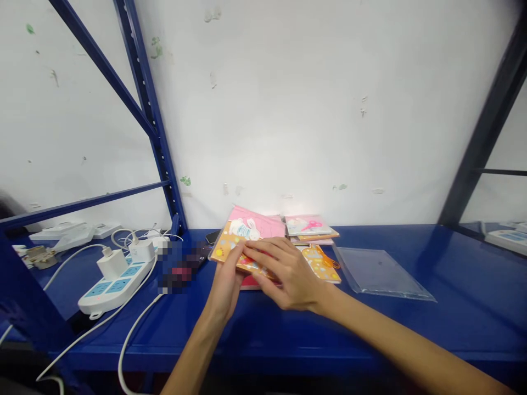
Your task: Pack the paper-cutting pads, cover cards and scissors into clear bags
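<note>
My left hand (224, 285) is closed on the near edge of an orange polka-dot card with a white rabbit, in a clear plastic sleeve (229, 244). My right hand (284, 271) lies open across it, fingers spread and pressing down; keeping them flat should stop the slick plastic sliding. A red book (250, 283) shows beneath my hands, and a pink card (257, 216) sits just beyond. To my right lie a yellow-orange tasselled card (321, 264), a pink-scissors card (308, 225) and an empty clear plastic sleeve (381, 272), all on a blue steel shelf (263, 340). Left of my grip, past a blurred patch, is a white-and-blue power strip (113, 285). I can read no brand or label.
</note>
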Demonstrator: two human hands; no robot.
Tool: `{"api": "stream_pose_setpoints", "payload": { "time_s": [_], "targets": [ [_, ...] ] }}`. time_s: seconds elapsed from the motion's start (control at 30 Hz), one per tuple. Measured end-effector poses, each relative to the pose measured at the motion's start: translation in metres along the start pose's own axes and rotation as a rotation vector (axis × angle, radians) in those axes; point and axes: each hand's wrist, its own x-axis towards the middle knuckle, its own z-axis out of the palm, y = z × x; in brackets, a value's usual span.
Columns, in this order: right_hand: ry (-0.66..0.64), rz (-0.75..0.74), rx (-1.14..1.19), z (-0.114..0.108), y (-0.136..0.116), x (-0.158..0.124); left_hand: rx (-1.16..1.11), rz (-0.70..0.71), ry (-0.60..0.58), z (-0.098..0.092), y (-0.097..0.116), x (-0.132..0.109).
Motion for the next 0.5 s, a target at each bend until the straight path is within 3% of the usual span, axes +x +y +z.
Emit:
{"api": "stream_pose_setpoints", "payload": {
  "time_s": [0.13, 0.23, 0.33, 0.5],
  "targets": [
    [0.008, 0.212, 0.237, -0.013, 0.009, -0.003, -0.031, -0.132, 0.134, -0.01, 0.018, 0.004],
    [0.013, 0.56, 0.351, -0.017, 0.033, -0.008, -0.026, -0.234, 0.2, -0.016, 0.03, 0.007],
    [-0.13, 0.885, 0.597, -0.018, 0.052, -0.013, -0.033, -0.339, 0.193, -0.017, 0.037, 0.008],
    [-0.345, 1.048, 0.867, -0.022, 0.059, -0.019, -0.006, -0.505, 0.121, -0.015, 0.04, 0.006]
  ]
}}
